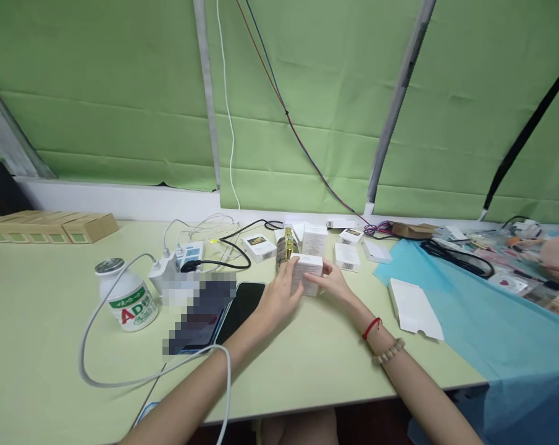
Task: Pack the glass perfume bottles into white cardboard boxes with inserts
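Observation:
Between both hands stands a small white carton (309, 267) with fine print on its sides. My left hand (281, 290) has its fingers on the carton's left side, thumb at the front. From the right, my right hand (335, 281) grips the same carton, fingers on its side and face. Right behind it are gold-capped bottles (288, 238), partly hidden by the carton and my left fingers. A taller white box (315, 235) stands behind the carton. Whether the held carton touches the table is hard to tell.
Small white boxes (259, 247) lie at the back. A white bottle (127, 296), a power strip (192, 253) and a dark phone (240, 309) are on the left. A white cable (121, 384) loops over the table (307, 371). An opened flat carton (414, 309) lies right, beside blue sheeting (483, 321).

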The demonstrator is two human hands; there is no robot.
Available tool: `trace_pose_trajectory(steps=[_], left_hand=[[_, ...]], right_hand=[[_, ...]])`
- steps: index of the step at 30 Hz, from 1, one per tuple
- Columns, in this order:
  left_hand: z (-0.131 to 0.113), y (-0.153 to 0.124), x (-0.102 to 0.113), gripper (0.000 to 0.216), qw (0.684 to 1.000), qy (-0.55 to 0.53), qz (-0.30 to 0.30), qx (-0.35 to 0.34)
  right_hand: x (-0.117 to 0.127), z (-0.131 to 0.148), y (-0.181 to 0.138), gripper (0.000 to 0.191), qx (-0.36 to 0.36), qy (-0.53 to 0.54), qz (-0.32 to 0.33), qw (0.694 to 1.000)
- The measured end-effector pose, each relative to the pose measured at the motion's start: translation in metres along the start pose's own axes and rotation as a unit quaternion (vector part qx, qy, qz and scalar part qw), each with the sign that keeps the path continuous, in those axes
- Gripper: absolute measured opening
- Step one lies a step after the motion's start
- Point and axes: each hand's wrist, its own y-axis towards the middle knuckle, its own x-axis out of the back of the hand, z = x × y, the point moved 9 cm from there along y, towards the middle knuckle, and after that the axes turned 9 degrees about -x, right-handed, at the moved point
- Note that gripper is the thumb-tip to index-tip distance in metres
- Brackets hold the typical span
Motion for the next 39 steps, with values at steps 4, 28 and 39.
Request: trace_pose_trajectory(steps=[4,28,39], left_hand=[[0.0,0.0,0.006,0.052,1.0,0.018,0.006,0.008],[-0.065,-0.033,-0.062,0.023,0.981,0.017,0.107,-0.162],[-0.071,-0.035,-0.068,0.019,0.976,0.05,0.113,-0.181]], right_hand=[[0.006,0.001,0.0,0.053,0.019,0.021,-0.049,0.998],[0.037,-0.016,0.004,0.052,0.084,-0.219,-0.121,0.965],[0.041,-0.016,0.017,0.062,0.098,-0.298,-0.211,0.926]])
